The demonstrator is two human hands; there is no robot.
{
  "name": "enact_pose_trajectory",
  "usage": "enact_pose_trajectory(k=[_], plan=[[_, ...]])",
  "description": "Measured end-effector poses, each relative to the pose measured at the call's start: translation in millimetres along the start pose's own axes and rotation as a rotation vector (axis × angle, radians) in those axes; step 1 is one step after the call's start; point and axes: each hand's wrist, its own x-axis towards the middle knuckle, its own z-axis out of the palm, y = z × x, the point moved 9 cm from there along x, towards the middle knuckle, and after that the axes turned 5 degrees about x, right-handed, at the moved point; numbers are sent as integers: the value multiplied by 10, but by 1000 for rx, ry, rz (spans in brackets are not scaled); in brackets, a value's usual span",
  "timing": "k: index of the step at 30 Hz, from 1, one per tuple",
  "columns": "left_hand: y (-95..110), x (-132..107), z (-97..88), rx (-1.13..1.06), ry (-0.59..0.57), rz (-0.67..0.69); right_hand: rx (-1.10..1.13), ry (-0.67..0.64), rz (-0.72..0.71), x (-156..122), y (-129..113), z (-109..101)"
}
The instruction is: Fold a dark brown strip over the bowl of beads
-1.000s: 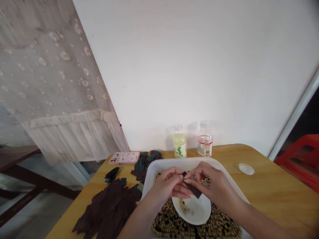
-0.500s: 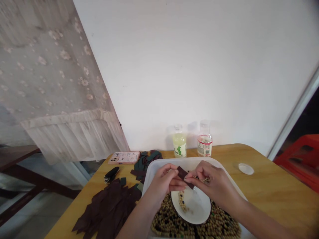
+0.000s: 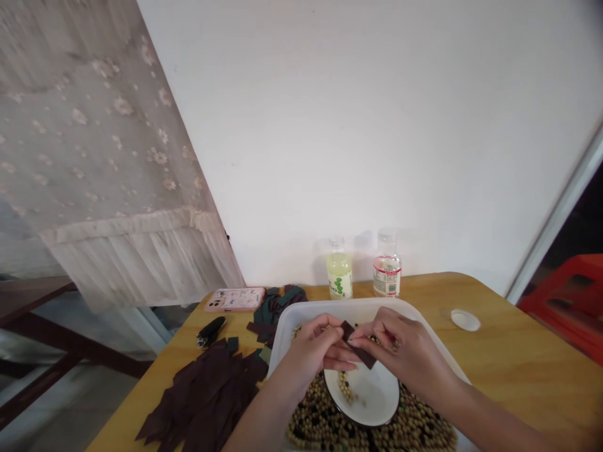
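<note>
Set against a white wall (image 3: pixel 330 125): a round-cornered wooden table (image 3: pixel 518 358), with a lace curtain (image 3: pixel 117 157) hung at left. Along the far edge, a yellow-filled bottle (image 3: pixel 339 270), a clear-filled bottle (image 3: pixel 387 267) and a pink phone (image 3: pixel 234 299); toward the near left corner, overlapping felt-like strips (image 3: pixel 202 395). Centred, a white plastic tray (image 3: pixel 348 307) of round beads (image 3: pixel 414 427) around a white bowl (image 3: pixel 372 402). Above the bowl, one dark strip (image 3: pixel 358 346) pinched, both hands closed on it: left hand (image 3: pixel 311 351), right hand (image 3: pixel 405 345).

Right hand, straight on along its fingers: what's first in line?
The dark maroon strip, pinched at the right hand's fingertips. Just beyond it lies the left hand, though depth is hard to judge from this view.
</note>
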Motion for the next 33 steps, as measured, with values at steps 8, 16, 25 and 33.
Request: enact_pose_trajectory(k=[8,16,25,33], plan=[[38,0,-74,-50,55,23,-41,-4,-26,32,-67,-18],[-12,-45,87,30,-71,-4,31,-6,41,23,-21,-16],[21,-40,48,39,-35,5,72,-34,52,60,-39,2],[43,-16,-44,16,49,34,156,-31,82,51,-1,5]])
